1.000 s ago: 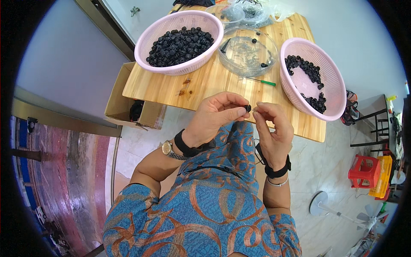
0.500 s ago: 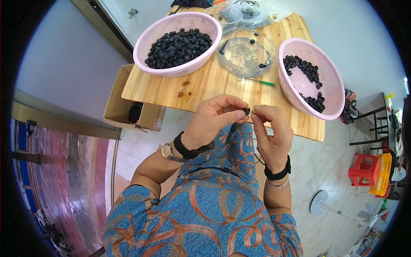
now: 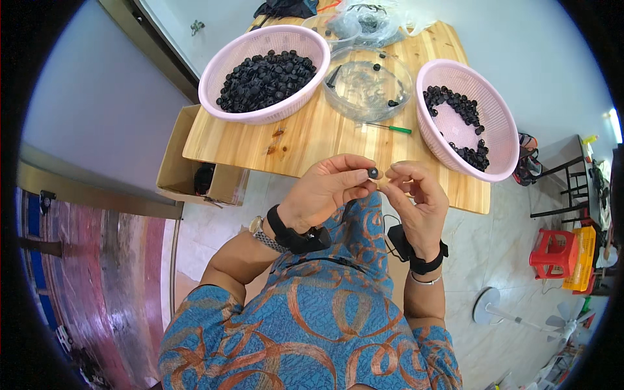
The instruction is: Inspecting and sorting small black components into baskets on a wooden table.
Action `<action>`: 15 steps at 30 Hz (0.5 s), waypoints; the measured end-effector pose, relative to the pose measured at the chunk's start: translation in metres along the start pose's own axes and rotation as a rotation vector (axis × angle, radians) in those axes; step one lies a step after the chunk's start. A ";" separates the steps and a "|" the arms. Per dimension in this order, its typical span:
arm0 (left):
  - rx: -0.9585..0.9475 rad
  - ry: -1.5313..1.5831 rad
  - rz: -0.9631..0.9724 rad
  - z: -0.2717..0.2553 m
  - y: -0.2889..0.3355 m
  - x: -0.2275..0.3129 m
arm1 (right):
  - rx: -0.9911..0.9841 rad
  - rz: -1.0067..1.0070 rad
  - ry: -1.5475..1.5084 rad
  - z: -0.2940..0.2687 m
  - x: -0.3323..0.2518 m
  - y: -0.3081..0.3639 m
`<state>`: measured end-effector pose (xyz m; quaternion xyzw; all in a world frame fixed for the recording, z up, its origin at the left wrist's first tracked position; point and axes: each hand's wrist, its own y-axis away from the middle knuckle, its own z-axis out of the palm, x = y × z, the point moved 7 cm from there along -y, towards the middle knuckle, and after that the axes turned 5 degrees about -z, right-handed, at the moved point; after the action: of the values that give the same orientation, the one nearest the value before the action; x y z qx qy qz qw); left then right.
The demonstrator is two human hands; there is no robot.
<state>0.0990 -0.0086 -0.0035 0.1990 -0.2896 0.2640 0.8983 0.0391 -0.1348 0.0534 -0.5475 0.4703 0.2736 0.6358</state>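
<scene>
My left hand [image 3: 323, 190] pinches a small round black plastic part [image 3: 373, 173] between thumb and fingertips, just off the near edge of the wooden table [image 3: 305, 146]. Close beside it, my right hand [image 3: 419, 195] has its thumb and fingers bent together, the tips almost meeting the left ones. Whatever its fingertips hold, if anything, is too small to name. Beyond the hands, a pink basket [image 3: 208, 91] heaped with similar black parts stands on the left. A second pink basket [image 3: 504, 133] on the right holds fewer of them.
Between the baskets is a clear round tray [image 3: 364, 110] with a few black pieces. A green-handled screwdriver [image 3: 398, 129] lies before it. Clear plastic bags [image 3: 377, 23] sit at the back. An open cardboard box [image 3: 227, 185] stands under the table's left side; a red stool [image 3: 552, 253] is at right.
My left hand has turned a little, so the black part's rounded face shows more at the fingertips. The right fingers have shifted slightly beside it. The whole view has moved a little.
</scene>
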 end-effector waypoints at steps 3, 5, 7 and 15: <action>0.014 0.034 -0.055 0.001 -0.004 -0.009 | -0.004 -0.144 0.172 -0.002 -0.006 0.000; -0.014 0.042 -0.074 0.006 -0.008 -0.014 | -0.018 -0.158 0.192 -0.003 -0.006 0.000; -0.047 0.047 -0.104 0.014 -0.013 -0.021 | -0.023 -0.169 0.217 -0.008 -0.007 0.002; -0.057 -0.067 -0.126 0.044 -0.037 -0.029 | 0.137 -0.092 -0.008 -0.045 0.007 0.012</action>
<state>0.0827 -0.0707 0.0040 0.2000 -0.3136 0.1918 0.9082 0.0181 -0.1755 0.0433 -0.5229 0.4597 0.2134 0.6854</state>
